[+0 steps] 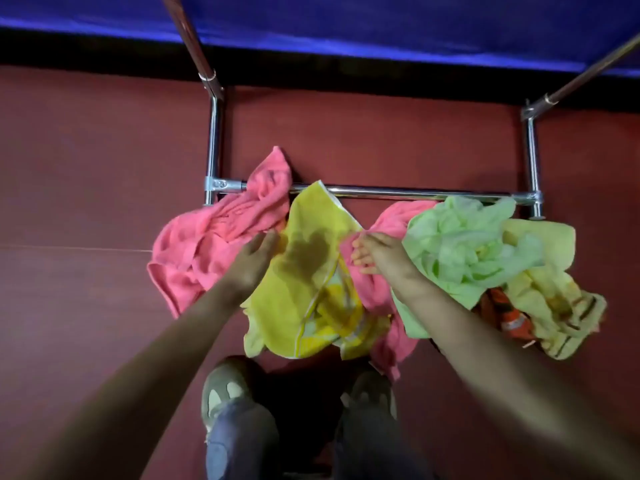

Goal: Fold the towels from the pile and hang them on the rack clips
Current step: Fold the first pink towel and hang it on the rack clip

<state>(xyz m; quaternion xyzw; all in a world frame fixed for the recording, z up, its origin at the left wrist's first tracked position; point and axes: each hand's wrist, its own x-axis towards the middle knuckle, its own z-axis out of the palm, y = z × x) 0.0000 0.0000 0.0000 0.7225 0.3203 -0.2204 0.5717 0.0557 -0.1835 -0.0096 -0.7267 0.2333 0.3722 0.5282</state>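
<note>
**Fig.** Head view, looking down. Your R hand (377,256) has its fingers curled, pinching the right edge of the yellow towel (304,271). Your L hand (254,259) lies at the left edge w/ fingers fairly straight; whether it pinches cloth underneath, cannot tell. The towel is spread btwn both hands, its lower part crumpled amid the pile.

The pile lies on the floor (86,168) against the rack's base bar (415,195). The pink towel (214,244) is at left, the green towel (464,247) and pale yellow towel (554,296) at right, w/ an orange cloth (509,315) tucked under those.

Risks, as judged:
- Pink cloth touching your R fingers may lift along w/ the yellow towel if the pinch takes both layers.
- A weak L hold would drop one corner and skew the fold.
- The pink towel's tip lies over the base bar and could snag.

Room: open floor on both sides. Ahead, the bar and side tubes (214,140) hem you in. Your shoes (225,389) stand just short of the pile. Rack clips not in view.
</note>
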